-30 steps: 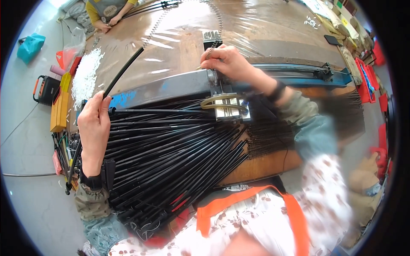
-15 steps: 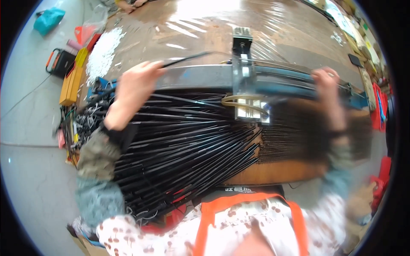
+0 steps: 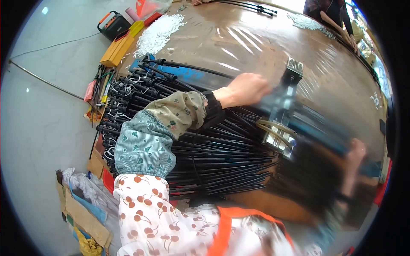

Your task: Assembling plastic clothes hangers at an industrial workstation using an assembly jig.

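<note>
My left hand [image 3: 250,88] is closed in a fist just left of the clear upright housing of a bench device [image 3: 284,109]. A thin black rod [image 3: 198,69] with a thicker fitting at its far-left end runs up to this hand, which seems to grip it; the fingers' inner side is hidden. Below my left forearm lies a large fanned bundle of black rods [image 3: 226,164], with dark fittings and white cords at their left ends. My right hand [image 3: 356,151] is smeared by motion beside the right end of the device's blurred rail [image 3: 322,128]. Its fingers cannot be made out.
White small parts [image 3: 160,34] lie heaped at the far left of the brown table [image 3: 218,42], near a yellow bin [image 3: 115,49]. Another white heap [image 3: 304,21] is at the far right, by a co-worker's arm [image 3: 337,27]. Several more black rods [image 3: 247,6] lie at the back.
My view has swung, so the scene sits differently. My left hand has moved right along the device, close to its upright housing. My right hand remains by the rail's right end, blurred.
</note>
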### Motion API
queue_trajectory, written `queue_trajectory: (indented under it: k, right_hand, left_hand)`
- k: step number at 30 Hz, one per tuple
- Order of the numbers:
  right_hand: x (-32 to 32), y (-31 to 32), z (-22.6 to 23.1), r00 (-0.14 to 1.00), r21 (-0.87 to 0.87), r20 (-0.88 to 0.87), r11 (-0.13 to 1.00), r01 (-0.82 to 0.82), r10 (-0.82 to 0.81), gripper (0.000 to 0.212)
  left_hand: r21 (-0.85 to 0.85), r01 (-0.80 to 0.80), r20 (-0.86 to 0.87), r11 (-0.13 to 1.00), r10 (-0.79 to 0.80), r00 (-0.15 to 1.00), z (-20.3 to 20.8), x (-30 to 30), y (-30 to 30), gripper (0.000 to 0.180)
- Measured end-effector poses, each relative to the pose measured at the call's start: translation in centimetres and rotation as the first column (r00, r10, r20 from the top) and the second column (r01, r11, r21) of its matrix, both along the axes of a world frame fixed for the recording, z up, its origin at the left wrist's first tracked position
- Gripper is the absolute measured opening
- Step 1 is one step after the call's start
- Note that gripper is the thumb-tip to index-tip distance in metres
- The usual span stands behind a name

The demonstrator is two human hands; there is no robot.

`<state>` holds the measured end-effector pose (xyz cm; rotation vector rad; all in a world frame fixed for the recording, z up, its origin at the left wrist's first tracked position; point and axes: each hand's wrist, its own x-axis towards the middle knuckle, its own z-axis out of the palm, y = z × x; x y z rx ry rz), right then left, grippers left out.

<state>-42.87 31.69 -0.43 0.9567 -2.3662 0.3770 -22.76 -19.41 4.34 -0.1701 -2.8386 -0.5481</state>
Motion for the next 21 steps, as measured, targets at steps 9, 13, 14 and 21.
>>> queue_trajectory:
  k: [9,13,14,21]
  right_hand:
    - [0.8,0.1,0.1,0.998,0.058,-0.005,0.996,0.068,-0.068,0.015]
    - [7.5,-7.1,3.0,0.989,0.105,-0.121,0.992,-0.068,0.08,0.029]
    - [9.2,-9.2,4.0,0.981,0.068,-0.145,0.99,-0.12,0.129,0.028]
    - [13.5,-11.8,3.4,0.975,-0.054,0.019,0.974,-0.222,0.223,0.024]
  left_hand:
    - [0.097,-0.002,-0.229,0.995,0.024,0.973,-0.8,0.7,0.2,0.028]
    - [-0.084,0.072,0.028,0.994,-0.069,0.997,-0.7,-0.8,0.6,0.028]
    - [-0.085,0.095,0.051,0.992,-0.091,0.995,-0.5,-0.7,0.4,0.026]
    - [-0.138,-0.042,0.138,0.99,0.061,0.989,1.0,-1.0,1.0,0.02]
